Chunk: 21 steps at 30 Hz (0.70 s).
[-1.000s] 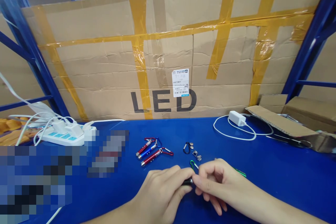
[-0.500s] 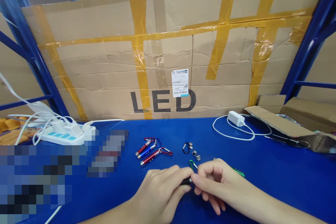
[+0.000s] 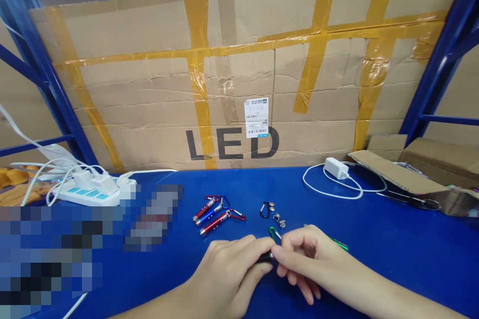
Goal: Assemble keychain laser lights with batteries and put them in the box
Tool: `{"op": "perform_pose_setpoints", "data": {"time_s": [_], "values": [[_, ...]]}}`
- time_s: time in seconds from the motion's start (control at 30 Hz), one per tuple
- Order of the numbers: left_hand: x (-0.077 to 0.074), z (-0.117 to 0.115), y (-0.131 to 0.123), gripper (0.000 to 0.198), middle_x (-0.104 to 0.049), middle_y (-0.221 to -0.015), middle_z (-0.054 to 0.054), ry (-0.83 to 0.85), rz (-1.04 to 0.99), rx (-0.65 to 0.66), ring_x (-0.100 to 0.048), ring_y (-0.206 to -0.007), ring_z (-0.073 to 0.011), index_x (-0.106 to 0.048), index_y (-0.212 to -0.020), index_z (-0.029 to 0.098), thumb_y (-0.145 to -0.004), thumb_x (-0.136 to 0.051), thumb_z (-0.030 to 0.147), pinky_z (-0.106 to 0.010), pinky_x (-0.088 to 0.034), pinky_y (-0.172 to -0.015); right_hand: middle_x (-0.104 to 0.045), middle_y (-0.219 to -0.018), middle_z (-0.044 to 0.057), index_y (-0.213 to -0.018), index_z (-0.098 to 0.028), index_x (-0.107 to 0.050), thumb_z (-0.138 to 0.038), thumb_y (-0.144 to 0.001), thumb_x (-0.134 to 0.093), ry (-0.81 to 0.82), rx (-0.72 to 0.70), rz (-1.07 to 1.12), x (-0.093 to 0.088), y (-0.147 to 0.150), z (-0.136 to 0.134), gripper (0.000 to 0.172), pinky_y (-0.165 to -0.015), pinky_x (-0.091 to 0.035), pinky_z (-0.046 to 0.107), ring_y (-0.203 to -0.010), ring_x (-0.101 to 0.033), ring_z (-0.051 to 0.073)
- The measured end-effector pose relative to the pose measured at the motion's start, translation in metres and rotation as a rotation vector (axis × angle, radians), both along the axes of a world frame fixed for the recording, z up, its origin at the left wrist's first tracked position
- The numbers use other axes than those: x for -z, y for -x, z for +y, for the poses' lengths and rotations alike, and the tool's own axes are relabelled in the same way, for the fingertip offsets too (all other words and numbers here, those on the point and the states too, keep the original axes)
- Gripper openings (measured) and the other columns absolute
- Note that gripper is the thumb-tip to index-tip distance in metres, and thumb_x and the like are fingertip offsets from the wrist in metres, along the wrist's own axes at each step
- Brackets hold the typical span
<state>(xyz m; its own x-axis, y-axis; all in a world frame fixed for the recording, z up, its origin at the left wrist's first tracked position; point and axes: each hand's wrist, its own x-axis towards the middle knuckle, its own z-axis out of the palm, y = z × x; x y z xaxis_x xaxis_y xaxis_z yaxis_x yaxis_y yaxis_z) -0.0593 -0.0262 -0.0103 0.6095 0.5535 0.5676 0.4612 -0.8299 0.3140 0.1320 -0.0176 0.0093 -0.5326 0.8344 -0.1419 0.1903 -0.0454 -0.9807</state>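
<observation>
My left hand [image 3: 235, 271] is closed around a small black flashlight [image 3: 265, 258], most of which its fingers hide. At the silver end of that flashlight, the thumb and fingertips of my right hand [image 3: 303, 259] are pinched together. Just beyond my fingers lies a green carabiner [image 3: 274, 233], and a green piece [image 3: 340, 244] shows partly behind my right hand. Farther off are a black carabiner [image 3: 265, 210], small round silver pieces [image 3: 272, 206] and small metal caps [image 3: 279, 221]. To the left lie two red flashlights [image 3: 215, 224] and a blue flashlight [image 3: 208, 215], each with a carabiner.
A white power strip [image 3: 93, 192] with plugs and cables sits at the left on the blue table [image 3: 374, 254]. A white charger [image 3: 336, 168] with a looped cable lies at the back right, beside an opened cardboard box [image 3: 407, 174]. Tall taped cardboard [image 3: 157, 94] stands behind.
</observation>
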Motion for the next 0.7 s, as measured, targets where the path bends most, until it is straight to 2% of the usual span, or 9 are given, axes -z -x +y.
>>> {"op": "perform_pose_setpoints", "data": {"time_s": [0.4, 0.6, 0.7], "values": [[-0.0034, -0.0008, -0.0005, 0.019, -0.06, -0.071, 0.0, 0.007, 0.021, -0.007, -0.055, -0.057, -0.0134, -0.054, -0.099, 0.02, -0.096, -0.035, 0.022, -0.022, -0.038, -0.054, -0.052, -0.049, -0.004, -0.06, -0.013, -0.058, -0.055, -0.07, -0.066, -0.014, 0.011, 0.002, 0.0001, -0.0004, -0.0004, 0.044, -0.036, -0.031, 0.014, -0.037, -0.048, 0.004], [-0.0046, -0.0028, 0.0007, 0.022, -0.062, -0.073, -0.001, 0.002, 0.061, -0.039, -0.057, -0.06, -0.0152, -0.054, -0.098, 0.02, -0.097, -0.031, 0.02, -0.023, -0.039, -0.055, -0.052, -0.05, -0.004, -0.058, -0.013, -0.057, -0.049, -0.07, -0.069, -0.128, 0.048, -0.019, -0.0032, -0.0007, -0.0002, 0.04, -0.038, -0.033, 0.015, -0.038, -0.047, 0.005], [-0.0043, -0.0032, 0.0006, 0.022, -0.063, -0.074, -0.001, 0.019, 0.064, -0.056, -0.057, -0.061, -0.0157, -0.054, -0.095, 0.021, -0.096, -0.032, 0.02, -0.023, -0.039, -0.056, -0.051, -0.049, -0.004, -0.057, -0.013, -0.055, -0.049, -0.07, -0.07, -0.135, 0.068, -0.006, -0.0029, -0.0003, -0.0002, 0.04, -0.037, -0.033, 0.015, -0.037, -0.047, 0.005]]}}
